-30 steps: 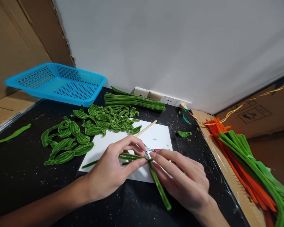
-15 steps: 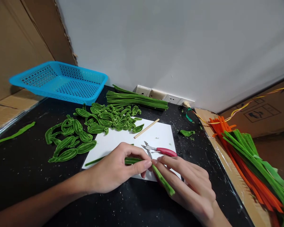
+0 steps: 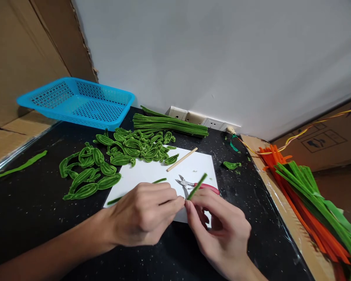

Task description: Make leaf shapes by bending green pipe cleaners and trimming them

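Note:
Between thumb and forefinger of my right hand (image 3: 222, 222) is a green pipe cleaner (image 3: 197, 186), its short end pointing up and away. My left hand (image 3: 148, 212) is closed beside it, fingertips pinched at the same spot; its fingers cover the rest of the piece. Just beyond my fingers, red-handled nippers (image 3: 185, 182) lie on a white sheet of paper (image 3: 152, 171) with their jaws apart. Another green stem (image 3: 114, 200) lies on the paper, partly under my left hand. A thin wooden stick (image 3: 181, 159) rests farther up the sheet.
Several looped green leaf shapes (image 3: 131, 148) are heaped left of and behind the paper. Behind them lies a bundle of green pipe cleaners (image 3: 169, 124), near wall sockets (image 3: 212, 124). A blue basket (image 3: 76, 103) stands back left. Orange stems (image 3: 304, 210) and green stems (image 3: 312, 195) lie on cardboard at right.
The pipe cleaner's free end has swung from pointing toward me to pointing up and away. My left hand has curled closed, and my right hand has turned. The nippers stay on the paper.

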